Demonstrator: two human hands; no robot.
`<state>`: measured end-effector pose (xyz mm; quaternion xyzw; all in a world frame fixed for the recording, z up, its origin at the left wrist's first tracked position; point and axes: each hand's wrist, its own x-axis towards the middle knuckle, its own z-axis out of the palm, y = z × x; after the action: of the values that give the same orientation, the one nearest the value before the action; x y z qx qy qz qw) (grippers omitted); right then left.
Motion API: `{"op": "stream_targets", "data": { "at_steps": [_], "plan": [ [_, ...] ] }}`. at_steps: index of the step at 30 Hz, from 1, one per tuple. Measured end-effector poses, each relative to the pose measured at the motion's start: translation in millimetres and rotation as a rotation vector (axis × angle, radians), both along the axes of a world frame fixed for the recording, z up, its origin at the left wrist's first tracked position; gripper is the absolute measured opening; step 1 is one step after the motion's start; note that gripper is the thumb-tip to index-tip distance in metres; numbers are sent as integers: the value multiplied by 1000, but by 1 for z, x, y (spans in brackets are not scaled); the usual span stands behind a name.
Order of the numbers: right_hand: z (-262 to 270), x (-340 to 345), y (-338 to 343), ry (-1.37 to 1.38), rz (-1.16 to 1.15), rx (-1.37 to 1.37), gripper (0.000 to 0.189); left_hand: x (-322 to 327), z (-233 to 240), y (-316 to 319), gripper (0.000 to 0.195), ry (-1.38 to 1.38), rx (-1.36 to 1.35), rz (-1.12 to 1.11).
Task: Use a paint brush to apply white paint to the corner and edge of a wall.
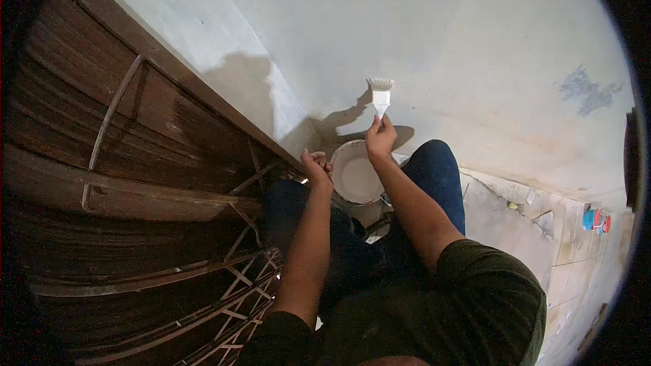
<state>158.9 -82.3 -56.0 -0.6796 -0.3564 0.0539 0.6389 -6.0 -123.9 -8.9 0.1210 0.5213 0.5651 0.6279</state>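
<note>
A flat paintbrush, coated in white paint, stands bristles up in my right hand, which grips its handle in front of the wall. Below and between my hands is a round bucket holding whitish liquid, set between my knees. My left hand is beside the bucket's left rim with its fingers partly curled; nothing can be seen in it. Whether it touches the rim is unclear. The painted wall rises beyond the brush and carries the shadows of my arm and the brush.
Dark wooden panelling with a curved strip runs along the left, above crossed metal latticework. On the right, the tiled floor holds broken pieces and a small blue and red container. A grey patch marks the wall.
</note>
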Motion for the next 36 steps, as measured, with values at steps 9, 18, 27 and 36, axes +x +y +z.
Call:
{"op": "stream_targets", "data": {
  "at_steps": [9, 18, 27, 36],
  "plan": [
    [-50, -5, -16, 541, 227, -597, 28, -1, 4, -3, 49, 12, 3, -22],
    [88, -48, -27, 64, -135, 115, 31, 3, -2, -1, 51, 90, -25, -48],
    [56, 3, -22, 55, -20, -95, 27, 1, -19, 8, 50, 16, 1, -39],
    [22, -3, -44, 323, -23, -576, 25, -1, -7, 2, 51, 45, 55, -25]
  ]
}}
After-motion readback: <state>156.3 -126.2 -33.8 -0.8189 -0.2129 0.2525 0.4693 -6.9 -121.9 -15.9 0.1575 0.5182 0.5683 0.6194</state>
